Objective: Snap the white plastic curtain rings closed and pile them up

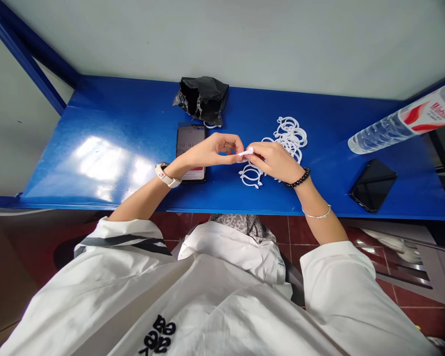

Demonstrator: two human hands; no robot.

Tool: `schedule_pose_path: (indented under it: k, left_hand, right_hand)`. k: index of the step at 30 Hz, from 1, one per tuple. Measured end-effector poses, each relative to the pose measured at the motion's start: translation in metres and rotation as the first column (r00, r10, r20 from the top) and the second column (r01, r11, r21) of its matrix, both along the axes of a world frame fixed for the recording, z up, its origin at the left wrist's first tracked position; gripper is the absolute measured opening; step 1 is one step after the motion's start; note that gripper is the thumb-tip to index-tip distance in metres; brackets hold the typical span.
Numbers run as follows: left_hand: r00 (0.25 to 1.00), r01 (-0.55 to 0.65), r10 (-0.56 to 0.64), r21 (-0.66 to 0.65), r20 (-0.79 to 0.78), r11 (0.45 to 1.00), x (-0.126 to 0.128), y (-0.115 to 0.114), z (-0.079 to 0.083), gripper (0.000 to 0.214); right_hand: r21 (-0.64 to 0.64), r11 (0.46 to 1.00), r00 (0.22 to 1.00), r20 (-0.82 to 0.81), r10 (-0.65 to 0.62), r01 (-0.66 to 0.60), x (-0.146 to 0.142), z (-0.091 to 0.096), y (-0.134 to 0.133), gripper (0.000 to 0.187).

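Between my two hands, over the middle of the blue table, is a small white plastic ring (245, 152), seen nearly edge-on. My left hand (217, 149) pinches its left end with thumb and fingertips. At the other end, my right hand (274, 157) grips it with thumb and forefinger. Beneath and beyond my right hand lies a loose pile of white plastic rings (294, 136), several of them overlapping. One open-looking ring (251, 176) lies nearer the front edge. The fingers partly cover the held ring, so its full shape is hidden.
A phone showing a timer (191, 133) lies under my left forearm. Behind it sits a torn black plastic bag (207, 96), with part of a white ring at its mouth. To the right are a dark phone (374, 185) and a tall water bottle (404, 118). A wall backs the blue table (141, 113).
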State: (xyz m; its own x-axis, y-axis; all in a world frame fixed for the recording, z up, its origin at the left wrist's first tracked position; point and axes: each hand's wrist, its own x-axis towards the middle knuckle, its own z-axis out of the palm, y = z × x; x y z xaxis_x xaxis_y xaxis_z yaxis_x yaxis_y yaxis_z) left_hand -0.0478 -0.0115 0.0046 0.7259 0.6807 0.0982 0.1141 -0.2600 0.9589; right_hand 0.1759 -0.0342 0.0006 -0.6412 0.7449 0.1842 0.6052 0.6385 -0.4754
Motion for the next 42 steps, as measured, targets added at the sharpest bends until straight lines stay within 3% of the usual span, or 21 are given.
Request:
schedule_pose_path:
  k: [6, 11, 13, 17, 21, 24, 26, 27, 33, 36, 39, 42]
  left_hand:
    - [0.998, -0.024, 0.027, 0.044, -0.058, 0.999, 0.002, -0.003, 0.0, 0.046]
    - [0.989, -0.05, 0.089, 0.291, -0.121, 0.955, 0.004, -0.004, -0.005, 0.042]
    - [0.974, -0.046, 0.149, 0.496, -0.169, 0.867, 0.005, -0.005, -0.01, 0.035]
    - [0.929, 0.064, 0.274, 0.837, -0.249, 0.544, 0.007, -0.007, -0.016, 0.024]
    - [0.916, 0.127, 0.341, 0.96, -0.211, 0.251, 0.009, -0.012, -0.018, 0.031]
    - [0.901, 0.143, 0.387, 0.977, -0.195, 0.159, 0.011, -0.016, -0.017, 0.034]
    - [0.908, 0.142, 0.369, 0.974, -0.2, 0.178, 0.012, -0.019, -0.016, 0.033]
    - [0.918, 0.14, 0.339, 0.967, -0.207, 0.214, 0.012, -0.02, -0.014, 0.033]
    - [0.971, 0.136, 0.068, 0.762, -0.23, 0.633, 0.011, -0.032, 0.005, 0.031]
    - [0.985, 0.121, -0.015, 0.619, -0.174, 0.776, 0.01, -0.036, 0.012, 0.031]
    - [0.991, 0.105, -0.04, 0.544, -0.131, 0.832, 0.011, -0.037, 0.014, 0.031]
    - [0.996, 0.062, -0.016, 0.553, -0.088, 0.831, 0.012, -0.037, 0.014, 0.033]
  right_hand:
    - [-0.017, 1.0, 1.0, -0.004, 0.003, -0.003, 0.001, 0.0, 0.001, 0.03]
    - [-0.009, 1.0, 0.997, 0.078, -0.001, 0.001, -0.003, -0.004, -0.001, 0.027]
    - [0.041, 0.999, 0.982, 0.184, -0.038, 0.031, -0.006, -0.004, -0.003, 0.026]
    - [0.11, 0.993, 0.94, 0.332, -0.079, 0.045, -0.009, -0.001, -0.008, 0.03]
    - [0.154, 0.988, 0.935, 0.345, -0.083, 0.031, -0.012, 0.003, -0.012, 0.038]
    - [0.166, 0.986, 0.935, 0.346, -0.078, 0.021, -0.013, 0.003, -0.014, 0.039]
    - [0.159, 0.987, 0.94, 0.336, -0.054, -0.001, -0.012, 0.004, -0.015, 0.038]
    - [0.152, 0.988, 0.946, 0.322, -0.034, -0.017, -0.012, 0.004, -0.015, 0.038]
    - [0.145, 0.976, 0.984, 0.094, 0.149, -0.161, -0.005, 0.004, -0.021, 0.041]
    - [0.16, 0.962, 0.973, -0.038, 0.229, -0.22, -0.005, 0.004, -0.024, 0.041]
    - [0.182, 0.957, 0.964, -0.104, 0.246, -0.224, -0.006, 0.005, -0.025, 0.04]
    - [0.195, 0.956, 0.952, -0.173, 0.254, -0.219, -0.008, 0.005, -0.024, 0.04]
